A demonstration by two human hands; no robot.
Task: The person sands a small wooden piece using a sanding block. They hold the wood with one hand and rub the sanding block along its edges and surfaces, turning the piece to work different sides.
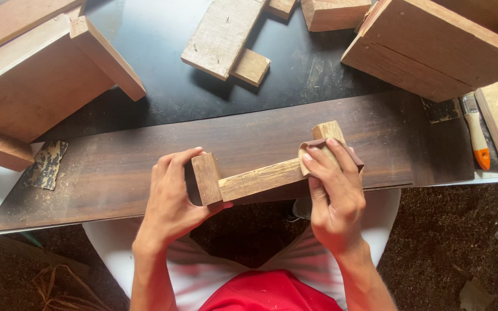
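A small wooden piece, a light bar with a short block at each end, lies across the front edge of a dark brown board. My left hand grips the near-left end block between thumb and fingers. My right hand presses a folded piece of brown sandpaper around the bar close to the far-right end block. Both hands are just above the board's front edge, over my lap.
Wooden box-like assemblies stand at the back left and back right. Loose planks and blocks lie on the black tabletop. A worn sandpaper scrap lies at the left, and a white-and-orange-handled brush at the right.
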